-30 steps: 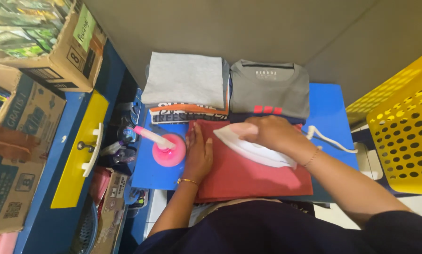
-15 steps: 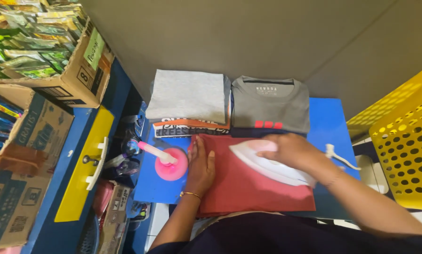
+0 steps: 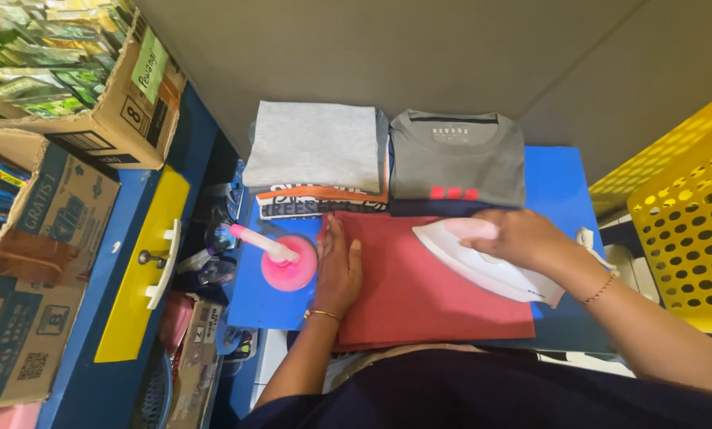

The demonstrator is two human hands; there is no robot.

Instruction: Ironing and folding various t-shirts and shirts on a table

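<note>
A red cloth (image 3: 419,286) lies flat on the blue ironing board (image 3: 558,179). My left hand (image 3: 338,266) rests palm down on the cloth's left edge, fingers together and flat. My right hand (image 3: 522,237) grips the handle of a white iron (image 3: 483,266), which sits on the right half of the red cloth with its tip pointing left. A pink spray bottle (image 3: 284,260) lies just left of my left hand.
Two stacks of folded shirts sit at the board's far edge: a light grey one (image 3: 312,147) and a dark grey one (image 3: 455,155). A yellow perforated basket (image 3: 681,222) stands at the right. Cardboard boxes (image 3: 46,199) and a blue-and-yellow cabinet (image 3: 145,262) fill the left.
The iron and my right hand have slid to the right across the red cloth. My left hand stays on the cloth's left edge.
</note>
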